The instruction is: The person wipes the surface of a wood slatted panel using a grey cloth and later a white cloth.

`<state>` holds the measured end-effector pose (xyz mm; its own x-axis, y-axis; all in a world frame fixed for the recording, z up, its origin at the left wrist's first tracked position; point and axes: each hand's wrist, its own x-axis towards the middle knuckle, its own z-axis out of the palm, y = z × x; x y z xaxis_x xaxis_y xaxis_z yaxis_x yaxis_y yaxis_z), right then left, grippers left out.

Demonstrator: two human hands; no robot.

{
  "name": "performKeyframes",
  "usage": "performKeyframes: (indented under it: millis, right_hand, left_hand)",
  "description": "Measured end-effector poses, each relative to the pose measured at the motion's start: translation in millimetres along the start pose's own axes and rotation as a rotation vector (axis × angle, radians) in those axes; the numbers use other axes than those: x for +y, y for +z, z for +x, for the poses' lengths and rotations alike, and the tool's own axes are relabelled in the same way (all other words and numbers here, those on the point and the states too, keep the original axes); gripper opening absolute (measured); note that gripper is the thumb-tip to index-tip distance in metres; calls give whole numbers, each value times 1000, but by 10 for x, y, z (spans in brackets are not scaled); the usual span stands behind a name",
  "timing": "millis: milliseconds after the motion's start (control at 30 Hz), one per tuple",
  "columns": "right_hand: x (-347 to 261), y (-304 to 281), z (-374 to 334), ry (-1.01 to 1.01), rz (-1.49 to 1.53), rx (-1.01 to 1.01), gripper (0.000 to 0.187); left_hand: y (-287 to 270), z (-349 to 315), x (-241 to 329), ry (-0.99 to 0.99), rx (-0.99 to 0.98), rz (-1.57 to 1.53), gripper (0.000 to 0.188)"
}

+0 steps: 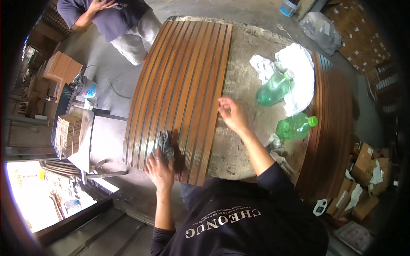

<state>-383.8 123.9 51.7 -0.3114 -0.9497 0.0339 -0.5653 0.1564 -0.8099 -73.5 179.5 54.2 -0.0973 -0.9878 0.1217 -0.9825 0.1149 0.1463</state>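
Observation:
A brown slatted wooden panel (181, 81) with dark grooves lies lengthwise on a worn worktable (239, 141). Near the panel's close left corner, my left hand (160, 168) grips a crumpled grey rag (165, 145) against the slats. My right hand (230, 114) is at the panel's right edge, its fingers partly curled and apart, with nothing seen in them. Whether its fingertips touch the edge I cannot tell. Right of that hand, two green plastic bottles, one leaning (273, 89) and one lying (294, 127), rest by white cloths (299, 64).
Along the table's right side runs a stack of brown slatted panels (326, 128). Another person (115, 21) stands beyond the far left corner. Stacked wooden pieces (68, 134) sit on a stand at left. Cardboard boxes (365, 170) lie at lower right, a plastic bag (320, 32) at far right.

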Motion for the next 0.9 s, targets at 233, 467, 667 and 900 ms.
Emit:
performKeyframes:
  millis: [233, 467, 667, 900]
  right_hand:
    - [589, 189, 844, -116, -521, 268, 52]
    - [507, 192, 825, -88, -557, 220, 52]
    - [513, 333, 859, -89, -466, 214, 49]
    - [507, 97, 833, -57, -448, 270, 45]
  left_hand:
    - [-63, -33, 239, 151, -344, -218, 59]
    - [405, 762, 1202, 294, -159, -40, 54]
    - [465, 1888, 1750, 412, -73, -9, 45]
    - [386, 1115, 1393, 427, -144, -50, 44]
